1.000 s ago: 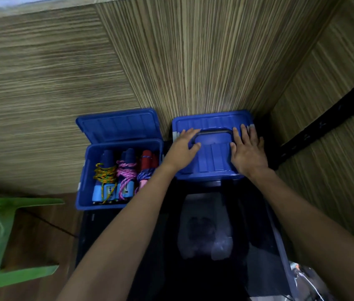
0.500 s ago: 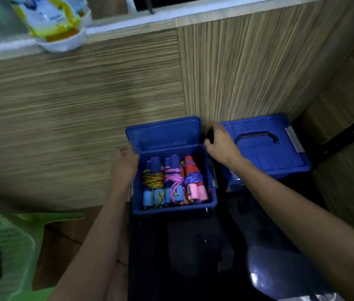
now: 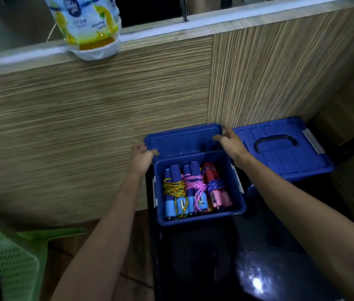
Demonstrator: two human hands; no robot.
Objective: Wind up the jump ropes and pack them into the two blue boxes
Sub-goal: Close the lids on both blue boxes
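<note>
Left hand [image 3: 141, 156]: its grip is clamped on the left edge of the raised lid [image 3: 182, 139], thumb curled over the front and fingers behind.
Right hand [image 3: 230, 143]: at the lid's right corner, fingers loosely bent and spread against the edge; I cannot tell whether the grip pinches it or only touches.
Open blue box [image 3: 200, 216]: sits on the dark glossy table [image 3: 247, 268], directly below and between both hands, lid standing up against the wood-grain wall [image 3: 84, 127].
Jump ropes: three wound bundles lie side by side inside the open box: a yellow rope [image 3: 172, 189] on the left round dark and light blue handles, a pink rope [image 3: 194, 184] in the middle, and a purple rope [image 3: 215, 184] on the right round red and pink handles.
Closed blue box [image 3: 280, 161]: just right of the open one, lid down, black handle [image 3: 276, 140] lying flat on top, a grey latch [image 3: 314, 141] at its right side; the right forearm crosses its near corner.
Ledge: a white and yellow bottle [image 3: 89, 25] stands up above.
Floor side: a green plastic chair [image 3: 8, 263] at the lower left.
</note>
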